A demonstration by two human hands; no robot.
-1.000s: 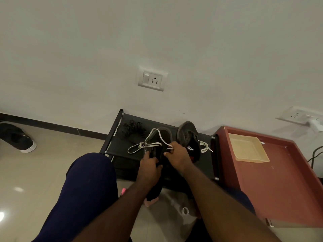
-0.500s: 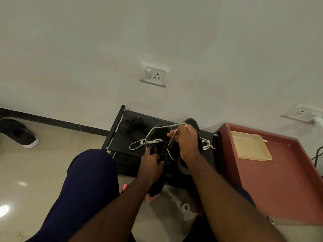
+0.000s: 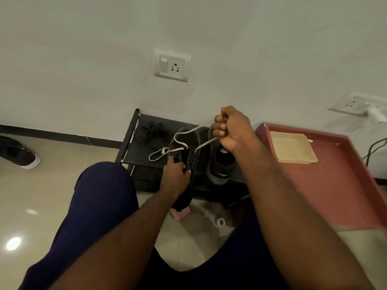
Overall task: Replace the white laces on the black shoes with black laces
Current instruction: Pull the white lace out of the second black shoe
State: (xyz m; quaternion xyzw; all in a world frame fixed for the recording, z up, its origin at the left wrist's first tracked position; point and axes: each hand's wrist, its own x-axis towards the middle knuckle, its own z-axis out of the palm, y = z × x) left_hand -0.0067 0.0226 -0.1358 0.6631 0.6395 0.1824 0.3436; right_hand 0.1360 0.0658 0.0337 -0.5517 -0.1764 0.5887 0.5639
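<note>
My right hand (image 3: 232, 130) pinches the white lace (image 3: 189, 130) above the black shoe (image 3: 189, 162), which my left hand (image 3: 174, 176) grips below. The lace looks limp, light and slippery, so I'd hold near the eyelets.

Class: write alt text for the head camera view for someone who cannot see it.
A right hand pinches a white lace raised above a black shoe that the left hand grips. Black laces lie on a black rack behind.
</note>
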